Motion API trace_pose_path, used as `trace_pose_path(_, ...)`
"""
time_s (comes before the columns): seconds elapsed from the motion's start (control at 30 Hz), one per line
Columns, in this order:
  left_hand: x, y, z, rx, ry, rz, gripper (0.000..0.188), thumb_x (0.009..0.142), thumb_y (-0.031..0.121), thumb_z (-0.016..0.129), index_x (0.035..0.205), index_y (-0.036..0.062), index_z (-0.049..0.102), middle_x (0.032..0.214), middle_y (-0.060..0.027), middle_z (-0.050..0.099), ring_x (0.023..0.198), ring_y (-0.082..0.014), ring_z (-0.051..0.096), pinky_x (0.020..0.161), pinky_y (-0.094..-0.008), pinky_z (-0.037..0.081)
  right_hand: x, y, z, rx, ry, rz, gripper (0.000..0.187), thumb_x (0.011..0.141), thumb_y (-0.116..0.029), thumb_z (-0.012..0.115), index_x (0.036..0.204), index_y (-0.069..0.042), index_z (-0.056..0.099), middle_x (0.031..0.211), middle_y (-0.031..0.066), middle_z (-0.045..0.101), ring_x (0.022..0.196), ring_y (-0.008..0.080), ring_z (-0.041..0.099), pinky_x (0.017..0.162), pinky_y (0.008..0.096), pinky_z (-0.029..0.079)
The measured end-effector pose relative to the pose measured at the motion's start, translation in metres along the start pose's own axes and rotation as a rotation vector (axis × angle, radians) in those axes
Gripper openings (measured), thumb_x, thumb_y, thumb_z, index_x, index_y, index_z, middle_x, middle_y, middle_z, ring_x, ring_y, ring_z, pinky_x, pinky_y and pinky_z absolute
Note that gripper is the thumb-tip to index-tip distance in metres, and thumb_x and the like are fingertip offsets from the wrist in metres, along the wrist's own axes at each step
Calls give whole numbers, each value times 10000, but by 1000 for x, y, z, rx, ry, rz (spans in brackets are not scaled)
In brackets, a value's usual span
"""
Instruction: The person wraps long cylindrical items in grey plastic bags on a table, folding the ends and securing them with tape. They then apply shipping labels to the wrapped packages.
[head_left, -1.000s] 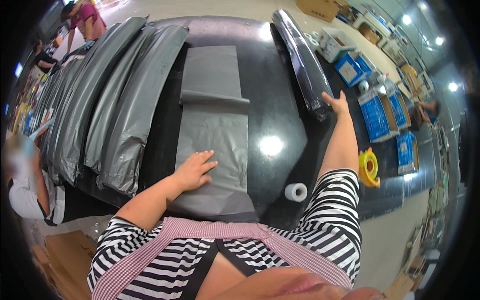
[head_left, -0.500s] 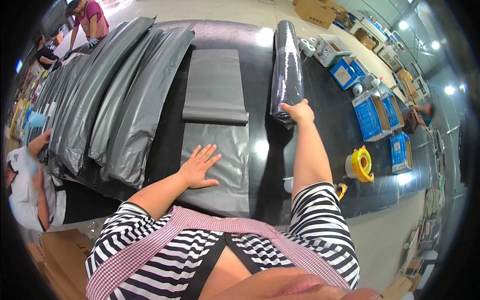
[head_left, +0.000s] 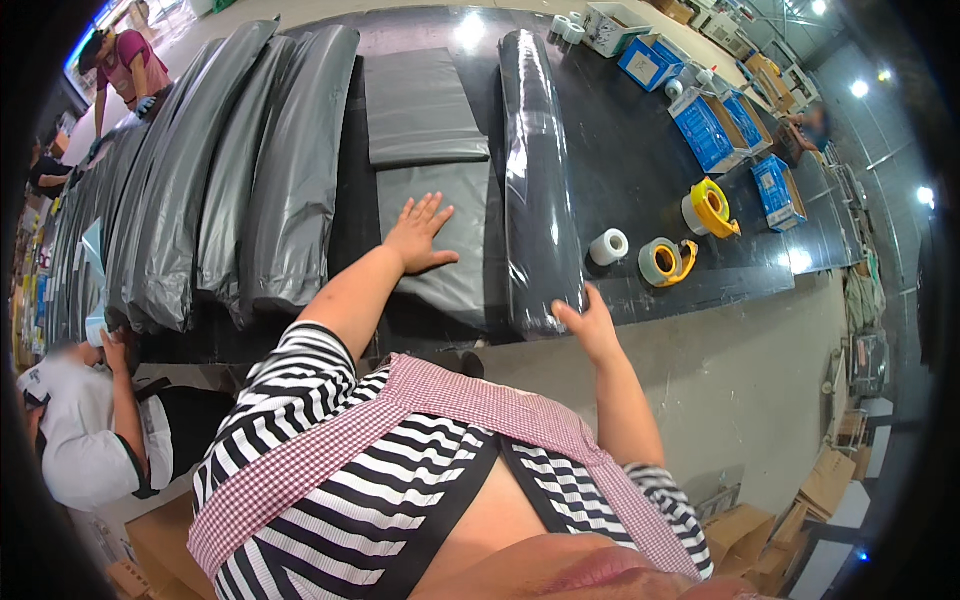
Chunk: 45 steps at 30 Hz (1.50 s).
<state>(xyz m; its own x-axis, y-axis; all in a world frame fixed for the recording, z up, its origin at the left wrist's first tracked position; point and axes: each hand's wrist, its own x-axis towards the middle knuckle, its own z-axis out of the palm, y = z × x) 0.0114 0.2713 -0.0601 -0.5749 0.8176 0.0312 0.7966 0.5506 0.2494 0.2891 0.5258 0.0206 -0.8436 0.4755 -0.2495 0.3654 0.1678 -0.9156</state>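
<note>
Dark wrapped roll (head_left: 538, 180) now pulled alongside grey bag (head_left: 440, 235), right hand (head_left: 588, 320) grip holding its near end, left hand (head_left: 420, 232) flat, open on bag

On the black worktable (head_left: 640, 170): one long black plastic-wrapped roll (head_left: 538, 180), two flat grey plastic bags (head_left: 425, 110) (head_left: 450, 240), three tape rolls (head_left: 608, 246) (head_left: 664, 261) (head_left: 708, 207), three blue boxes (head_left: 650, 62) (head_left: 708, 130) (head_left: 776, 190).

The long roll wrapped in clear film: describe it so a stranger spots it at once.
On the black table, look right of the flat grey bags under the left hand. The long dark roll lies there, right hand at its near end. Only it has glossy clear film.
</note>
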Motion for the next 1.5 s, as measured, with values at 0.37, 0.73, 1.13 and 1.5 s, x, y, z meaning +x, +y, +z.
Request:
trace_pose_path(0.37, -57, 11, 19, -141, 335, 373, 527, 822, 295, 732, 1293, 109, 589, 1418, -196, 477, 1227, -404, 496, 1043, -478, 411, -290, 105, -98, 341, -196, 397, 1076, 586, -214, 944, 1473, -9, 371, 1302, 78, 588, 1190, 202, 560, 1007, 340, 444)
trace_pose_path(0.73, -148, 72, 3, -155, -49, 254, 576, 769, 272, 787, 1258, 57, 571, 1449, -226, 446, 1284, -384, 460, 1101, -444, 379, -101, 131, -82, 425, -264, 525, 664, 995, -573, 464, 1345, -17, 559, 1295, 140, 634, 1187, 277, 595, 1026, 410, 458)
trace_pose_path(1.13, -161, 63, 28, 192, 132, 295, 266, 815, 132, 599, 1041, 20, 687, 1304, -116, 618, 1066, -253, 586, 950, -324, 477, -75, 117, -73, 704, -518, 547, 946, 741, -689, 721, 1376, -17, 523, 1255, 158, 638, 1118, 280, 625, 981, 399, 500)
trace_pose_path(1.5, -159, 70, 19, 69, 176, 272, 161, 857, 157, 643, 980, 54, 663, 1135, -99, 633, 1033, -278, 593, 907, -360, 495, -206, 184, -136, 734, -450, 645, 978, 717, -705, 728, 1378, -14, 519, 1266, 145, 628, 1127, 267, 614, 982, 388, 493)
